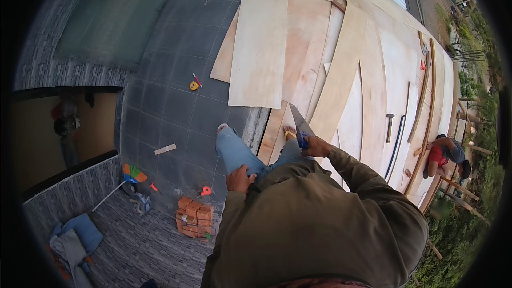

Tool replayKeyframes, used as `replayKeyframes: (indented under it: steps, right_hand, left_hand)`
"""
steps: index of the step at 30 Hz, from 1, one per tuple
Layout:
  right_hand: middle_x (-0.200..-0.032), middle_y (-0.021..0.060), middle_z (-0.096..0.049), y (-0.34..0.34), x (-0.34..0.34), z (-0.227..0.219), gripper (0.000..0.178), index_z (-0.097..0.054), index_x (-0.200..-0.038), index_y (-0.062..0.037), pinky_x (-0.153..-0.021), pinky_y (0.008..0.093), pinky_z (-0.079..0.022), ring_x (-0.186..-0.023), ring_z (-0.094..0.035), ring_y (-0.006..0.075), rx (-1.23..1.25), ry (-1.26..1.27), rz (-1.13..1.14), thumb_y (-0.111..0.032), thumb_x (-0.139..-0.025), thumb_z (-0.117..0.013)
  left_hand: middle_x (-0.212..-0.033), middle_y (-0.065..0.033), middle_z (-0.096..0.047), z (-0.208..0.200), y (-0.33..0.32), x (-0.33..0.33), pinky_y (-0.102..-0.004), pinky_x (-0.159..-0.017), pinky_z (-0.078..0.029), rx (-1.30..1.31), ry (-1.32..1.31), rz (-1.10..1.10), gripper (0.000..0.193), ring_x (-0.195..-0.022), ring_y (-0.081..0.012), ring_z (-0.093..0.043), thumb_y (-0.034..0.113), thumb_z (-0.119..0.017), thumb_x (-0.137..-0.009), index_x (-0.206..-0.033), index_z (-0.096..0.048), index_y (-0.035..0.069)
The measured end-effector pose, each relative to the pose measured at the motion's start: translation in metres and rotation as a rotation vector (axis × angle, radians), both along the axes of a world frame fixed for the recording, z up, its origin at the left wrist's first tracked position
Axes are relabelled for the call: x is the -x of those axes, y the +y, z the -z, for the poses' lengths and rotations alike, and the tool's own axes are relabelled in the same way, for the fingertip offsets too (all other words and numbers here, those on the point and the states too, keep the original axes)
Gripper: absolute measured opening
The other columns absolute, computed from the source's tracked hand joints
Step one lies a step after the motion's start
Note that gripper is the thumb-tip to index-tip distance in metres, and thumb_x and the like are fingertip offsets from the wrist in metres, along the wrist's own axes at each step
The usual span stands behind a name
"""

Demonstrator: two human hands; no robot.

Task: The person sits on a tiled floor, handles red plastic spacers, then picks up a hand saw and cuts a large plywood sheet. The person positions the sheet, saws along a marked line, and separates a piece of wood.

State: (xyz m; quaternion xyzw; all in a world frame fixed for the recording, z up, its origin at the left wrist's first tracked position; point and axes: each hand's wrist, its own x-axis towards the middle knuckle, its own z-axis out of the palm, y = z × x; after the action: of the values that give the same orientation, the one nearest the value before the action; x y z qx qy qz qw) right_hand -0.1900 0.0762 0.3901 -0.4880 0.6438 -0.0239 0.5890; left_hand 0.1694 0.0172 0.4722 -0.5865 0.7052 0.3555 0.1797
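Note:
My right hand (318, 147) grips the blue handle of a handsaw (302, 122), whose grey blade points away from me, near my sandalled right foot. Against the upper thigh of my blue jeans (234, 150), my left hand (241, 179) is closed with its fingers bent into the cloth. Just beyond my feet lies a pale plywood sheet (258, 42), partly over another board. A long narrow plywood strip (341, 64) slants away to the right of the saw.
On the dark tiles (176, 106) lie a yellow tape measure (194, 85), a red pencil (198, 80) and a small wood offcut (165, 149). Bricks (194, 217) are stacked behind me at left. A hammer (389, 128) rests on the boards; a person (447, 156) crouches at far right.

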Motion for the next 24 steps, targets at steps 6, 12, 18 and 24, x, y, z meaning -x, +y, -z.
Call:
replayKeyframes:
  steps: [6, 12, 18, 24]
  right_hand:
    - [-0.099, 0.0236, -0.069, -0.033, -0.135, -0.024, 0.037, -0.061, -0.109, -0.0032, -0.084, 0.0510, -0.051, -0.099, -0.067, 0.0413, 0.042, 0.061, 0.092, -0.028, -0.083, -0.071]
    - [-0.099, 0.0238, -0.070, -0.060, -0.301, -0.093, 0.031, -0.060, -0.112, -0.0051, -0.081, 0.0549, -0.052, -0.096, -0.068, 0.0447, -0.119, 0.301, 0.250, -0.019, -0.085, -0.064]
    - [-0.098, 0.0236, -0.070, -0.052, -0.415, -0.187, 0.027, -0.058, -0.108, -0.0043, -0.079, 0.0549, -0.052, -0.094, -0.068, 0.0432, -0.092, 0.379, 0.612, -0.021, -0.087, -0.063]
    - [-0.096, 0.0231, -0.069, -0.029, -0.502, -0.195, 0.029, -0.057, -0.107, -0.0045, -0.076, 0.0542, -0.051, -0.093, -0.066, 0.0454, -0.170, 0.257, 0.807, -0.026, -0.088, -0.063]
  left_hand:
    - [-0.108, -0.0092, -0.059, 0.049, -0.115, -0.079, -0.0567, -0.101, -0.033, 0.052, 0.154, 0.525, 0.026, -0.122, -0.0305, -0.048, 0.029, -0.076, -0.085, -0.105, -0.076, 0.014]
    - [-0.110, -0.0120, -0.064, 0.046, -0.212, -0.168, -0.0592, -0.101, -0.032, 0.062, 0.301, 1.073, 0.017, -0.120, -0.0302, -0.050, 0.017, -0.064, -0.090, -0.101, -0.077, 0.012]
    - [-0.099, -0.0150, -0.070, -0.003, -0.255, -0.209, -0.0573, -0.097, -0.038, -0.424, 0.189, 1.046, 0.008, -0.103, -0.0365, -0.063, 0.014, -0.059, -0.091, -0.096, -0.065, 0.011]
    - [-0.096, -0.0145, -0.071, -0.038, -0.299, -0.244, -0.0512, -0.085, -0.047, -0.644, 0.093, 0.953, 0.013, -0.093, -0.0397, -0.065, 0.020, -0.056, -0.094, -0.097, -0.063, 0.010]
